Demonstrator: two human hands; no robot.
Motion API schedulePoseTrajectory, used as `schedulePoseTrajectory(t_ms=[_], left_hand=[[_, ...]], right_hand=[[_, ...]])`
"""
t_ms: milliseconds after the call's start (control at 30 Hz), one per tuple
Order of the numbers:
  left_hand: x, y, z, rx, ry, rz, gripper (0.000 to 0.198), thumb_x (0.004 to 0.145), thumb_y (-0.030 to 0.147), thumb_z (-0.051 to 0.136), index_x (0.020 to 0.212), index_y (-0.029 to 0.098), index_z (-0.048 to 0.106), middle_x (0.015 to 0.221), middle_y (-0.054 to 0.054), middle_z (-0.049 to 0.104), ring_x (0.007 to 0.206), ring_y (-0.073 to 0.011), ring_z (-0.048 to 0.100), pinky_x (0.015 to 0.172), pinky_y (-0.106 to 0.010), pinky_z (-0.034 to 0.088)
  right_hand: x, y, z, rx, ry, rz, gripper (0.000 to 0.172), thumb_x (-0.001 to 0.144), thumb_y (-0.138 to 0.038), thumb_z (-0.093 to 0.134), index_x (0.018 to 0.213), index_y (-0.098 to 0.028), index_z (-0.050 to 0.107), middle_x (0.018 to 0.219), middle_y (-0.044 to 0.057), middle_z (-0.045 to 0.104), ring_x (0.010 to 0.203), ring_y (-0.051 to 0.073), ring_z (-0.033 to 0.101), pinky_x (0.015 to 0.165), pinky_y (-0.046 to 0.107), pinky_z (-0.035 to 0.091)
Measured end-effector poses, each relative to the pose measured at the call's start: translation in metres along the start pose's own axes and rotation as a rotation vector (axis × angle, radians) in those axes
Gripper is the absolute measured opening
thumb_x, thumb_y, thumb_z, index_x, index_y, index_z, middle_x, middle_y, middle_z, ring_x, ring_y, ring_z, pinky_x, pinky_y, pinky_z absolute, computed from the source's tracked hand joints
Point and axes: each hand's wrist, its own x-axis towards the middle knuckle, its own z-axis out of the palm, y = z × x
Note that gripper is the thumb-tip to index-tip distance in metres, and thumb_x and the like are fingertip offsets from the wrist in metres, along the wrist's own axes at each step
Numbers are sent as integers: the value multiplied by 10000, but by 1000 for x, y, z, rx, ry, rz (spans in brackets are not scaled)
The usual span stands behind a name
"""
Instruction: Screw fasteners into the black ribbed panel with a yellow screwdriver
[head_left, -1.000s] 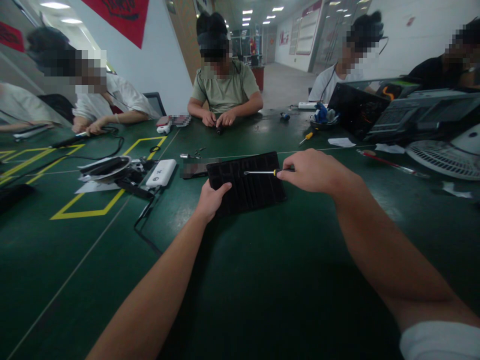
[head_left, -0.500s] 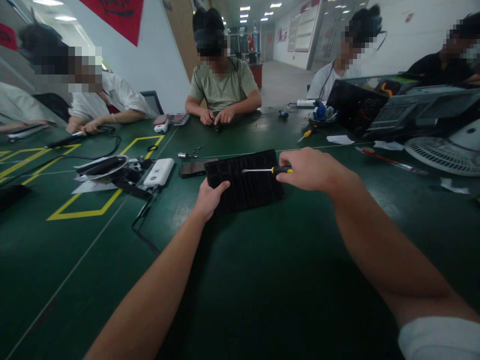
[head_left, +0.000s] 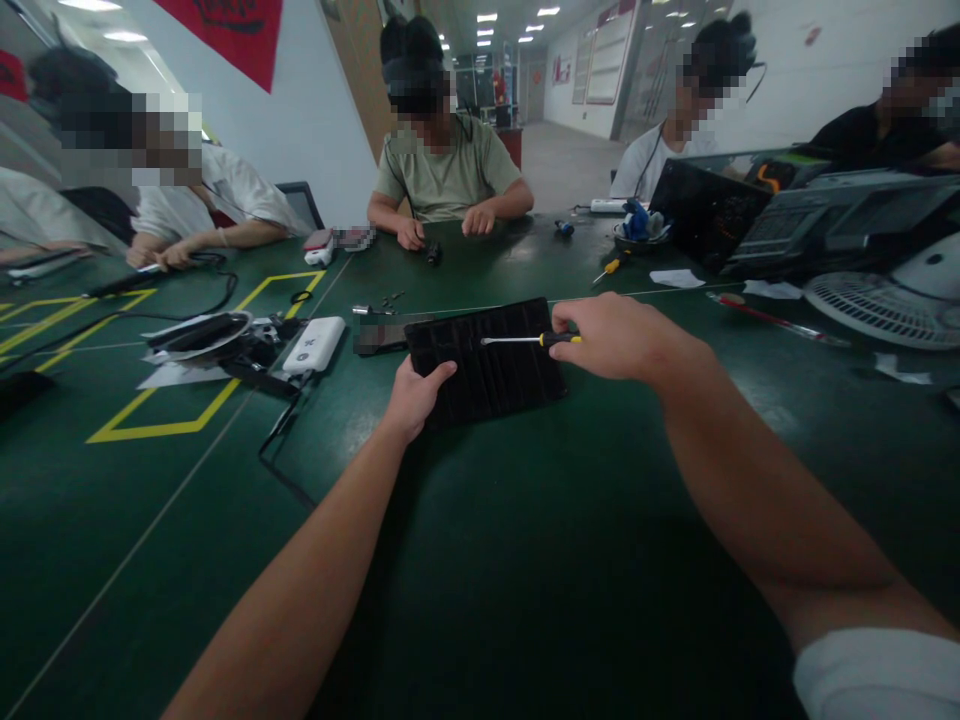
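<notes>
My left hand [head_left: 417, 398] grips the left side of a flat black ribbed panel [head_left: 499, 385], its thumb lying over the front face. The panel is tilted toward me above the green table [head_left: 480, 560]. In my right hand [head_left: 615, 335] is a screwdriver [head_left: 514, 341] with a yellow and black handle, closed in my fingers. Its metal shaft points left across the panel's upper part. Whether the tip touches the panel, I cannot tell. Behind the panel lies a dark flat object [head_left: 375, 335], partly hidden.
A white power bank [head_left: 315, 345] and a heap of parts [head_left: 202, 340] with cables lie at left. To the right are a second screwdriver [head_left: 607, 270], a red pen-like tool [head_left: 765, 318] and a white fan [head_left: 885, 300]. People sit around the table's far side.
The view has shifted very slightly. My hands, the panel and the screwdriver keep their places relative to each other. Across the table, a person's hands have moved apart, leaving a small dark object between them.
</notes>
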Motion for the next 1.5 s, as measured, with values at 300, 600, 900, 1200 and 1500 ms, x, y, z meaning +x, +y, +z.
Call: schedulePoseTrajectory(t_ms=[300,600,900,1200,1500], left_hand=[[0,0,1,15,-1,3,459,731,260,899,1152,200,727,1152,-92,821,1120,-312,791,1115,-575,618],[0,0,0,23,3,3,455,724,259,903,1138,194,725,1154,-103,811,1116,-314,789,1115,-575,615],[-3,3,2,6,-5,4,445,731,248,896,1137,204,720,1149,-103,822,1155,-335,789,1122,-596,616],[-2,3,1,12,0,-3,455,719,259,901,1130,196,717,1135,-96,817,1128,-324,789,1125,-597,607],[0,0,1,10,1,13,438,719,264,901,1117,189,734,1127,-88,819,1078,-304,788,1111,-577,613]], right_hand=[[1,2,1,-7,0,5,327,983,-438,626,1218,-259,767,1152,153,794,1012,359,718,768,424,466],[1,1,1,-2,5,12,325,980,-446,628,1201,-261,777,1157,147,795,1024,357,718,777,425,477],[2,3,2,4,-4,1,317,980,-453,615,1175,-263,777,1134,147,793,1023,359,713,792,433,477],[2,2,2,0,10,2,336,983,-458,607,1186,-251,778,1163,154,797,1055,370,719,788,434,485],[2,3,2,-7,-1,-3,340,992,-463,594,1184,-255,784,1146,150,799,1038,368,719,786,433,482]])
